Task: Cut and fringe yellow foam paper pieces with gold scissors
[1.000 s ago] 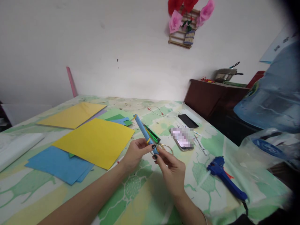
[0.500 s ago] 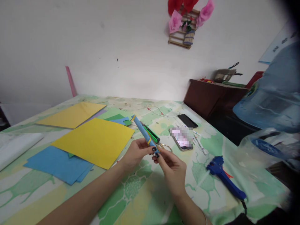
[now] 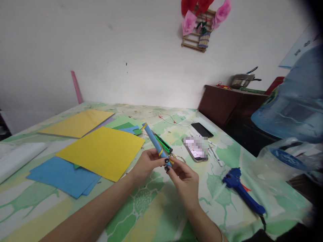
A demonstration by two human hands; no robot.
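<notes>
Blue paper roll [image 3: 154, 140], slanting up-left, away from right hand [image 3: 185, 173]

**Tabletop [image 3: 151, 215] layout, left to right**

Left: large sheet [image 3: 106, 151] partly over small sheets [image 3: 63, 176], board [image 3: 78, 122] behind. Centre: paper roll [image 3: 153, 139] between left hand [image 3: 147, 164] and right hand [image 3: 185, 176], cutter [image 3: 165, 145] just right of roll. Farther right: phone [image 3: 194, 149], second phone [image 3: 202, 130] behind, thin sticks [image 3: 215, 155] beside. Glue gun [image 3: 243, 192] right, nearer front. Cord [image 3: 174, 122] toward back. Past right edge: cabinet [image 3: 222, 104], pot [image 3: 242, 80] on top.
</notes>
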